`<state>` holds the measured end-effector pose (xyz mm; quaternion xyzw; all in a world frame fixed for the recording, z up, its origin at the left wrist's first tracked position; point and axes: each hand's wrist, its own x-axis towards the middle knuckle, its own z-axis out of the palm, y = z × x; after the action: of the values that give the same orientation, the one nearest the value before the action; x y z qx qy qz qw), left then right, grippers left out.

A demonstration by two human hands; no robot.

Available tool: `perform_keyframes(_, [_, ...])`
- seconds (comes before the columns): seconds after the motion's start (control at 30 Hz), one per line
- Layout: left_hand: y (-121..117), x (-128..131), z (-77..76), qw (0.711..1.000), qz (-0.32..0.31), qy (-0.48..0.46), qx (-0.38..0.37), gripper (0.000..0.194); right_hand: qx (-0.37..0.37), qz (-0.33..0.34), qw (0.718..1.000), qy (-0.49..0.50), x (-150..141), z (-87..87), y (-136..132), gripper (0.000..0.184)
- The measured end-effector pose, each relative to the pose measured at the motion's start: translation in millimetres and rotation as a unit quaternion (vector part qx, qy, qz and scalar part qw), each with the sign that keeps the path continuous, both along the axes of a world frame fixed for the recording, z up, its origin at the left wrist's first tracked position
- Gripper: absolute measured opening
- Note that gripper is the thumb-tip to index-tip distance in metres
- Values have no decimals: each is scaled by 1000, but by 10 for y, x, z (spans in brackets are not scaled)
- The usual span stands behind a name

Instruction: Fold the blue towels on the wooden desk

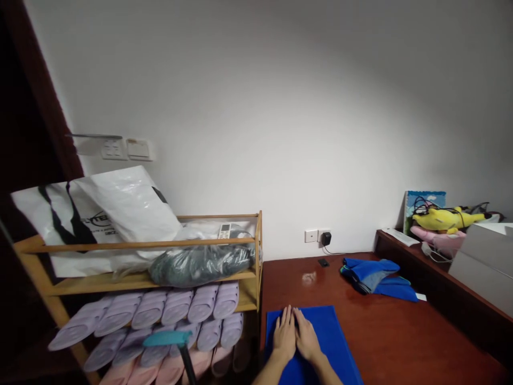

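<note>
The white wall (280,107) fills most of my view. Below it, on my right, the dark red wooden table (385,331) runs from the wall toward me. On my left stands the wooden shoe rack (248,256). Its top shelf carries a white plastic bag (120,208); the shelf below carries a clear bag of dark fabric (200,264). The lower levels hold rows of lilac slippers (176,305) and, under them, pink slippers (168,369).

The blue cloth (332,342) lies flat on the table's near left edge, directly in front of me. My left hand (285,336) and my right hand (306,338) both rest palm down on this cloth. The hands are side by side, touching along the inner edges, fingers extended and flat. Neither hand grips anything.

A heap of blue garments (377,275) lies farther back on the table, well apart from the cloth. A yellow plush toy (444,218) rests on the raised ledge at the far right. A teal handle (168,338) stands in front of the rack. A black charger (326,238) sits in the wall socket above the table. A small dark object (323,262) lies on the table below it.
</note>
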<state>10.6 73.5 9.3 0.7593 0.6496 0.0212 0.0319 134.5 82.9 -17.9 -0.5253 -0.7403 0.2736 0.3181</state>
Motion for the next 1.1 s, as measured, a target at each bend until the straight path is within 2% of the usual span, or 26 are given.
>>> perform_keyframes(0.07, [5, -119, -138, 1000, 27, -6, 1, 56, -3, -5, 999, -37, 17, -52, 31, 59])
perform_keyframes(0.17, [55, -340, -283, 997, 61, -27, 25, 56, 1, -54, 989, -137, 282, -142, 121, 60])
perform_keyframes(0.33, [157, -415, -361, 996, 67, -40, 46, 57, 9, -154, 962, -225, 661, -292, 318, 63])
perform_keyframes(0.43, [193, -373, -348, 996, 67, -35, 44, 56, -7, -150, 960, -238, 730, -264, 419, 65])
perform_keyframes(0.53, [211, -363, -339, 996, 71, -34, 42, 57, -23, -102, 968, -229, 736, -102, 433, 68])
perform_keyframes(0.6, [227, -368, -345, 996, 69, -38, 43, 57, -10, -96, 970, -222, 670, -9, 339, 69])
perform_keyframes(0.67, [253, -369, -355, 996, 67, -39, 44, 57, 24, -113, 970, -216, 532, -23, 145, 67])
perform_keyframes(0.73, [293, -362, -356, 996, 67, -34, 43, 57, 44, -122, 968, -213, 357, -175, -122, 64])
perform_keyframes(0.83, [364, -351, -322, 997, 68, -24, 39, 56, 19, -143, 967, -210, 165, -495, -505, 61])
perform_keyframes(0.9, [404, -355, -274, 997, 61, -22, 37, 55, 13, -178, 961, -210, 128, -604, -665, 59])
perform_keyframes(0.97, [427, -367, -208, 997, 46, -29, 51, 55, 12, -194, 957, -216, 144, -566, -734, 58])
perform_keyframes(1.1, [344, -342, -70, 986, -3, -62, 158, 54, 12, -152, 963, -223, 222, -278, -754, 60])
